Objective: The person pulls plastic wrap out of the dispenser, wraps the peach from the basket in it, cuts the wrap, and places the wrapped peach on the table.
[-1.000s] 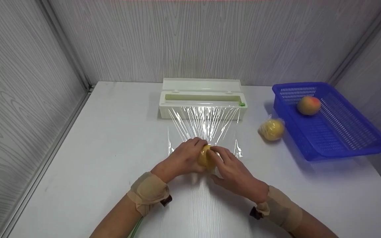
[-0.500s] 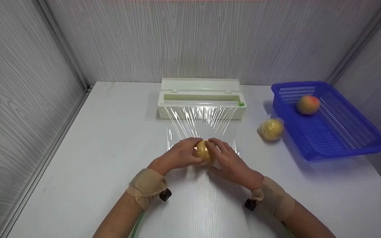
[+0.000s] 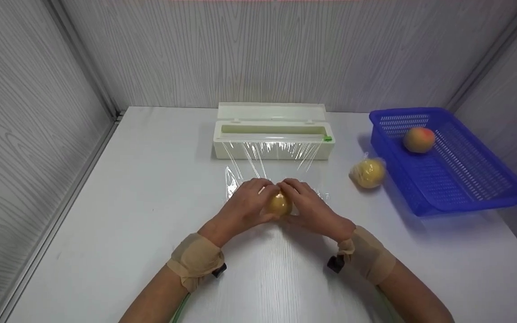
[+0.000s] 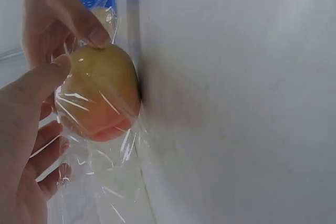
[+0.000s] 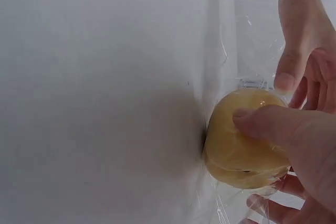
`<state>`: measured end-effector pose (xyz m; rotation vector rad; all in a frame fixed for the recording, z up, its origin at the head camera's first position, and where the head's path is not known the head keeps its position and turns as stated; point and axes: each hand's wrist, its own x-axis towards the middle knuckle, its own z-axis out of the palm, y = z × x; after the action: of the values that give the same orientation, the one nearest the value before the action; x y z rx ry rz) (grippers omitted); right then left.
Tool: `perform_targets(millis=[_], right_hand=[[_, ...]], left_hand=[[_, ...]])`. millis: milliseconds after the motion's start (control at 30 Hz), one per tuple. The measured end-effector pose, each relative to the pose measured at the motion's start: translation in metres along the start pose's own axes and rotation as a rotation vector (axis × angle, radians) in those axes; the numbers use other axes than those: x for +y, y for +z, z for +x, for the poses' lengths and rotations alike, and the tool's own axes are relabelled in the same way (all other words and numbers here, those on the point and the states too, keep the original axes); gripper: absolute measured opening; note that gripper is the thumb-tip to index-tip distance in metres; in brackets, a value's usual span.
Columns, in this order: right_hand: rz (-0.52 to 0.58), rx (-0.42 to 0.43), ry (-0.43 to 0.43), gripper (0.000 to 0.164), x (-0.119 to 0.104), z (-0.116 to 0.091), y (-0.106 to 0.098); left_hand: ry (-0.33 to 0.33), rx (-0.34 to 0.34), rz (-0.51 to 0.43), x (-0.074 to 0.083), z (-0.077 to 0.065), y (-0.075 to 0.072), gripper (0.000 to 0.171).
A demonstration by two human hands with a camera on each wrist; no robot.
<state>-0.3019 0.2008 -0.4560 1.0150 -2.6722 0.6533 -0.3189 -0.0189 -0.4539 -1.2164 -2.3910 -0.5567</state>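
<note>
A yellow peach with a red blush (image 3: pixel 280 205) sits on the table between both hands, with clear cling film (image 4: pixel 100 153) lying over part of it. My left hand (image 3: pixel 243 206) curves round its left side, thumb towards me. From the right, my right hand (image 3: pixel 314 211) holds the same peach, and its thumb presses on the skin in the right wrist view (image 5: pixel 265 124). The film runs back in shiny creases to a white dispenser box (image 3: pixel 272 151), whose lid stands up. Some fingertips are hidden behind the peach.
Right of the dispenser lies another round yellow fruit wrapped in film (image 3: pixel 370 173). Beside it stands a blue plastic basket (image 3: pixel 447 208) holding a peach (image 3: pixel 419 140). A green slider (image 3: pixel 327 138) sits at the box's right end. Panels enclose the table's back and sides.
The peach and both hands have shifted slightly away from me, towards the dispenser. My right hand's fingers have closed in on the peach, and the film between it and the box is slacker.
</note>
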Motion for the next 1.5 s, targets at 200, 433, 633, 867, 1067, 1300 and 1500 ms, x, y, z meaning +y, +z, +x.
perform_targets(millis=[200,433,633,867,1067,1300,1500], right_hand=[[0.085,-0.086,0.027,0.073,0.008,0.010,-0.007],[0.182,-0.132,0.123,0.079,0.014,0.013,-0.010],[0.026,0.051,0.012,0.063,0.010,0.010,-0.005],[-0.087,0.111,-0.058,0.059,0.006,0.010,-0.002],[-0.090,0.066,-0.007,0.074,0.010,0.012,0.003],[-0.043,0.041,0.039,0.073,0.020,0.026,0.004],[-0.008,0.030,0.071,0.069,0.031,0.033,0.001]], left_hand=[[-0.044,-0.058,0.087,0.002,0.003,0.003,0.067],[-0.129,-0.108,0.096,-0.002,0.013,0.003,0.065],[-0.170,-0.145,0.028,-0.008,0.024,-0.003,0.057],[-0.185,-0.199,-0.063,-0.015,0.031,-0.008,0.055],[-0.227,-0.256,-0.113,-0.023,0.035,-0.006,0.057],[-0.287,-0.309,-0.058,-0.025,0.039,-0.001,0.072],[-0.158,-0.132,0.140,-0.022,0.035,0.009,0.070]])
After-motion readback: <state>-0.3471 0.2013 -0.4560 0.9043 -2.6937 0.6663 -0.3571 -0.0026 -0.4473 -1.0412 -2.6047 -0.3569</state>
